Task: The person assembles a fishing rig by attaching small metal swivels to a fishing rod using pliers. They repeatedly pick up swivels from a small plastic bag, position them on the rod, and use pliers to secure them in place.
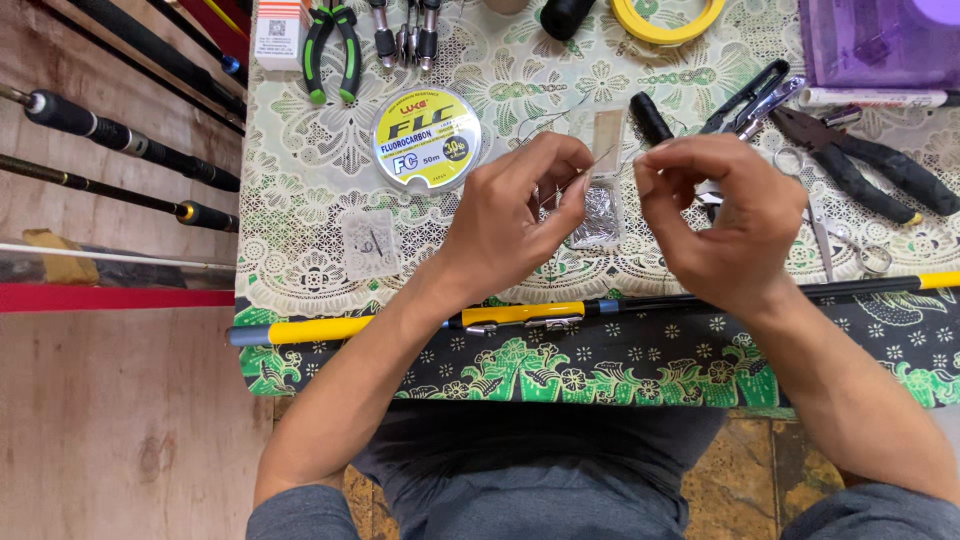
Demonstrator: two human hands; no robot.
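Both hands are working just above the table. I'm pinching a thin line w/ left hand thumb and forefinger pressed together; right hand fingertips are nipping its other end, so it's spanning the gap over the small clear packet. I'm judging steady tension matters here, keeping hands close. Spool is lying left, rod near the edge.
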